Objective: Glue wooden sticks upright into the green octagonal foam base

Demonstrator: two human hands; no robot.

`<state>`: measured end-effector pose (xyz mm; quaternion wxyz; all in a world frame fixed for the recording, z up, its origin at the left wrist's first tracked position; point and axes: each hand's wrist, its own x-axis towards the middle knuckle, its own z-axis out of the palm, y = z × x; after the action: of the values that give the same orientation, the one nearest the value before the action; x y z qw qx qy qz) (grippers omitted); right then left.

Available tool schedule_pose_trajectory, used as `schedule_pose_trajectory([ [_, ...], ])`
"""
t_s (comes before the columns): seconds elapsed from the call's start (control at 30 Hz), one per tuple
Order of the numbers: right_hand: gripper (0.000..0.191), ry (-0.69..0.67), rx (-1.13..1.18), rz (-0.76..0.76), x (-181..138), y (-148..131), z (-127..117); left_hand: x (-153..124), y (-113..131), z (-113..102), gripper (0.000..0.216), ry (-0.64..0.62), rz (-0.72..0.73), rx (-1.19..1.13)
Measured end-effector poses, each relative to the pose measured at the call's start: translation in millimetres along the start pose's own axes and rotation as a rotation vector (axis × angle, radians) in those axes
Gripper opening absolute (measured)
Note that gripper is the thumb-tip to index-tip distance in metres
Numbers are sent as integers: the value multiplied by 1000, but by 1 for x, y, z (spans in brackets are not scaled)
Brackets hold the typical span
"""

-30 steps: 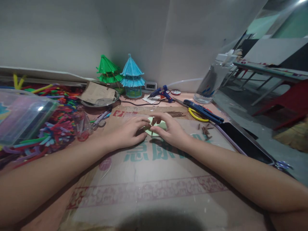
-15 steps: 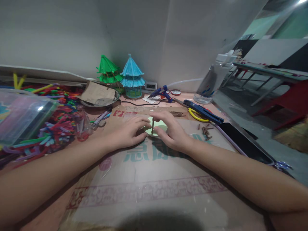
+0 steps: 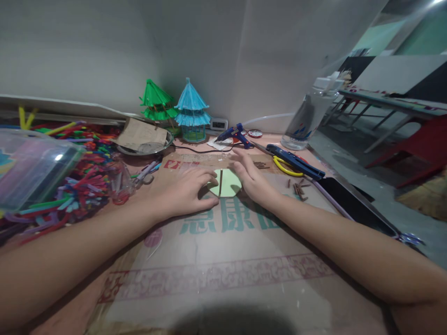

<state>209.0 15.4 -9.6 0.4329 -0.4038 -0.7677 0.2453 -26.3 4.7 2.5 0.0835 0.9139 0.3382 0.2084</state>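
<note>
A pale green octagonal card (image 3: 231, 183) lies flat on the cardboard in front of me. One thin brown stick (image 3: 220, 183) runs across it from far edge to near edge, left of its middle. My left hand (image 3: 195, 190) grips the card's left side, fingertips at the far-left edge and thumb at the near edge. To the right, my right hand (image 3: 252, 179) is open and holds nothing, its fingers stretched forward beside the card's right edge. Past it are longer brown sticks (image 3: 261, 165), partly covered by the hand, and several short brown pieces (image 3: 298, 190).
A blue glue gun (image 3: 239, 136) rests at the back, near green (image 3: 157, 100) and blue (image 3: 192, 111) miniature pavilions. Yellow-handled pliers (image 3: 288, 167), a blue cutter (image 3: 296, 162) and a water bottle (image 3: 303, 116) stand or lie right. Colourful pipe cleaners (image 3: 87, 186) and a plastic box (image 3: 31, 172) fill the left.
My right hand has let go of the brown stick, opened and drawn back to the right. The stick stays on the card. My left hand has hardly moved.
</note>
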Motion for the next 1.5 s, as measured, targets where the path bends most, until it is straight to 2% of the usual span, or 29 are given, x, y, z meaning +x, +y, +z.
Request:
schedule_pose_trajectory([
  [0.17, 57, -99, -86, 10, -1, -2, 0, -1, -3, 4, 30, 33, -6, -16],
  [0.43, 49, 3, -221, 10, 1, 4, 0, 2, -3, 2, 26, 38, -68, 5],
  [0.57, 43, -19, -264, 30, 2, 6, 0, 2, -5, 2, 28, 49, -74, -29],
  [0.67, 44, -64, -209, 16, 1, 2, -1, 2, -7, 3, 31, 46, -87, -62],
  [0.73, 52, -122, -173, 17, -1, -1, -1, 1, -10, 4, 38, 49, -106, -87],
  [0.83, 81, -224, -197, 10, -4, -7, -2, 0, -13, 3, 44, 84, -129, -117],
  [0.9, 99, -289, -253, -6, -5, -10, -2, -1, -13, 1, 43, 135, -131, -123],
  [1.0, 113, -357, -320, -28, -6, -12, -2, -2, -10, -3, 36, 210, -111, -131],
  [1.27, 105, -346, -354, -42, -6, -10, 0, 0, -2, -3, 22, 207, -11, -157],
  [1.5, 105, -362, -370, -28, -5, -14, -1, 2, -5, -3, 17, 186, -6, -157],
])
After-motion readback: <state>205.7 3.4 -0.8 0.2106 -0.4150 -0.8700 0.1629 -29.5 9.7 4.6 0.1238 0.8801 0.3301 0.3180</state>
